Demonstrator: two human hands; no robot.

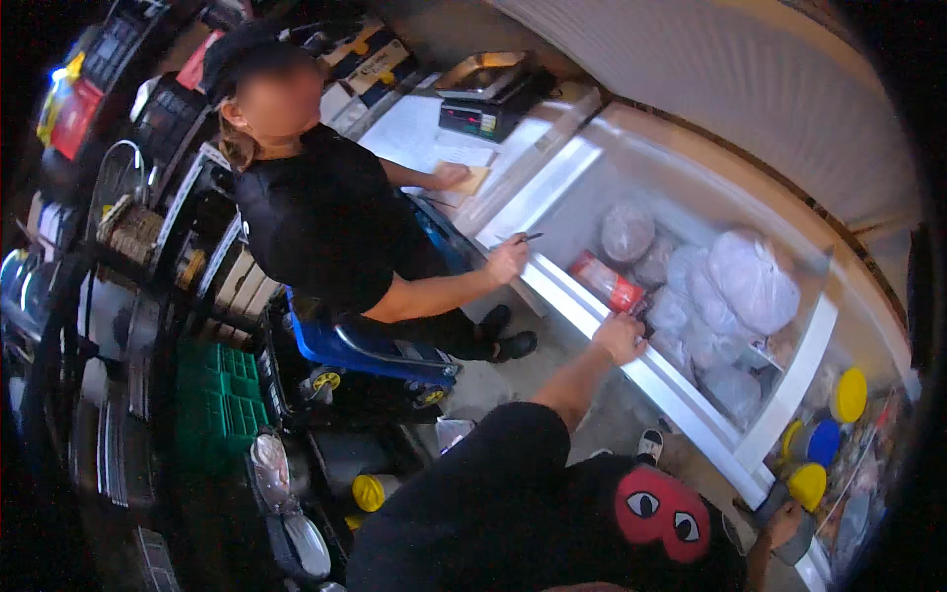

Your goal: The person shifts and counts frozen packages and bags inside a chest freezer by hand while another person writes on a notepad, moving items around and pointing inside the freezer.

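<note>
My left hand [620, 339] is curled over the white front rim [566, 296] of an open chest freezer. Its fingers come close to a red-and-clear plastic package [607, 281] inside; whether they touch it is unclear. Beside that package lie several frosty, bagged round bundles [753, 281] in pale plastic. At the lower right, my right hand [786, 525] holds a dark grey object [795, 536], perhaps a cloth, at the freezer's edge. Several tubs with yellow lids [851, 396] and a blue-lidded one [823, 442] sit in the freezer's right section.
A co-worker [318, 222] stands at the left with a pen [531, 237] in one hand and the other on a paper pad [473, 180]. Beyond is a digital scale [481, 111]. A blue trolley [370, 359], green crates [222, 403] and loaded shelves line the left.
</note>
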